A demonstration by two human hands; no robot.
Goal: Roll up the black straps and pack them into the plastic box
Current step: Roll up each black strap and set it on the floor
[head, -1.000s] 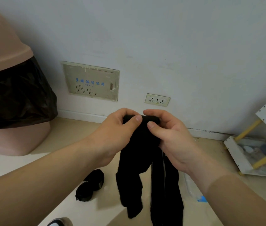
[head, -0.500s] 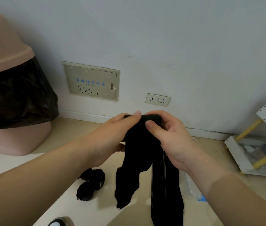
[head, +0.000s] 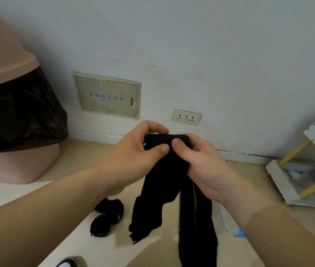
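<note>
Head view: your left hand (head: 133, 153) and right hand (head: 203, 166) both pinch the started roll at the top of the long black fabric strap (head: 162, 182), thumbs curled on its front. Its free length hangs straight down from your fingers (head: 152, 126), toward the floor (head: 249, 176).

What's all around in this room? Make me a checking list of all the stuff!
Surface: beige floor, some specks by the wall.
Job's things: black straps hanging from both hands; rolled straps on the floor.
Clutter: what looks like a shoe tip at the bottom edge.
Grips: left hand and right hand pinch the straps' top.
Cables: nothing seen.
Surroundings: pink bin with black bag, wall panel, socket, white rack.
</note>
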